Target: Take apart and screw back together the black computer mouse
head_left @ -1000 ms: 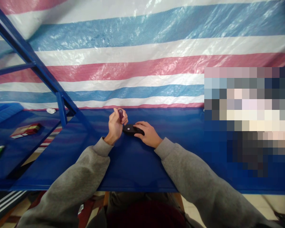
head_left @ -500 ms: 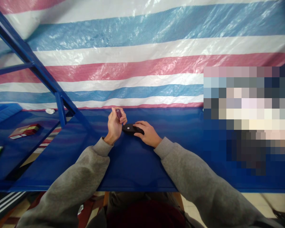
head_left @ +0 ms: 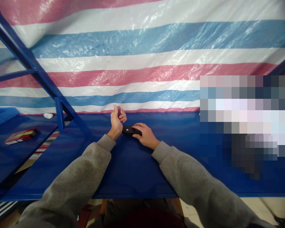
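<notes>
Near the far edge of the blue table [head_left: 130,171], my left hand [head_left: 116,122] is raised with its fingers curled round a small dark purple cylinder [head_left: 119,110]. Most of this cylinder is hidden by the fingers, so its kind does not show. Just to the right, a black elongated object [head_left: 127,130] with rounded ends and a pale round mark lies on the table. My right hand [head_left: 147,134] grips its right end, thumb on the near side and fingers over the top. The left wrist is close to the object's left end.
A striped plastic sheet [head_left: 133,77] hangs behind the table. On the left rises a blue metal frame [head_left: 45,82]; beyond it are a red box [head_left: 21,136], a crumpled white piece [head_left: 48,116] and a blue tray [head_left: 4,115]. A pixelated area covers the right side.
The view has tilted up slightly, so the table sits lower in it. My left hand has turned a little, covering more of the purple cylinder. The right hand keeps its grip.
</notes>
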`<state>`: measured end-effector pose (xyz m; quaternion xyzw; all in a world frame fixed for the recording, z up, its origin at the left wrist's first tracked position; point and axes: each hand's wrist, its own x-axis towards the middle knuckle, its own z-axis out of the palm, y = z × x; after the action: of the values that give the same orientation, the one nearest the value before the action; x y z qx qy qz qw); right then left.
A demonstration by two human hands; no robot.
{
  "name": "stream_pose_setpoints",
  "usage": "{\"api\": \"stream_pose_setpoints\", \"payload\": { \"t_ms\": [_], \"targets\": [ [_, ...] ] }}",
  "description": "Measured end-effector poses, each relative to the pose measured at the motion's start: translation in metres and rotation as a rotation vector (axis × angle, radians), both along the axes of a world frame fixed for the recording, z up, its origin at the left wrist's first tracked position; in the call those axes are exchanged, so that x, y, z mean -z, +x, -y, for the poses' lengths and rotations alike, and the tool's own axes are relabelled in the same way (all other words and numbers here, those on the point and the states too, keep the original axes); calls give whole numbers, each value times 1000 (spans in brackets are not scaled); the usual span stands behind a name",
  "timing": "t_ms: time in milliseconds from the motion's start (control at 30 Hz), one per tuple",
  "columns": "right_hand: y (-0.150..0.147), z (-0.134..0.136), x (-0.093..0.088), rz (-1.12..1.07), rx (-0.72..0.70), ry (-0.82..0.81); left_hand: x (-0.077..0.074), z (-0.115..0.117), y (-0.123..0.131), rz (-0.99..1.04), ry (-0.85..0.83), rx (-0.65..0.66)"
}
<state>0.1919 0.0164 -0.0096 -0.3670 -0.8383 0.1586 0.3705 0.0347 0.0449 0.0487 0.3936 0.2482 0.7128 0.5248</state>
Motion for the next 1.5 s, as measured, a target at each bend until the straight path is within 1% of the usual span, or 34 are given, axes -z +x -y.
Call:
{"api": "stream_pose_setpoints", "payload": {
  "t_ms": [133,267,400,600,700,833,933,1067,1133,1233,1400,1500],
  "targets": [
    [0,0,-1,2,16,-19,0,4,0,15,12,14],
    [1,4,-1,4,-18,25,0,10,1,-36,3,15],
    [3,7,0,10,-17,31,1,16,2,-92,21,20],
    [4,6,0,5,8,-21,-3,28,5,-69,61,31],
    [4,5,1,-2,4,-27,-3,28,5,-62,74,9],
    [4,5,2,-7,-11,2,-1,24,4,-109,43,-23],
    [4,5,3,0,-14,-1,-1,24,3,-103,27,-10],
    [4,4,3,-6,-10,-14,-2,26,3,-54,55,-7],
    [5,4,3,-5,-16,-13,-3,26,3,-67,72,-20],
    [5,4,2,-5,-17,-18,-4,26,2,-99,69,-1],
    [5,5,2,-17,-10,-31,-4,28,1,-68,100,13],
    [5,6,3,-15,-13,-24,-4,28,0,-86,115,5]
  ]
}}
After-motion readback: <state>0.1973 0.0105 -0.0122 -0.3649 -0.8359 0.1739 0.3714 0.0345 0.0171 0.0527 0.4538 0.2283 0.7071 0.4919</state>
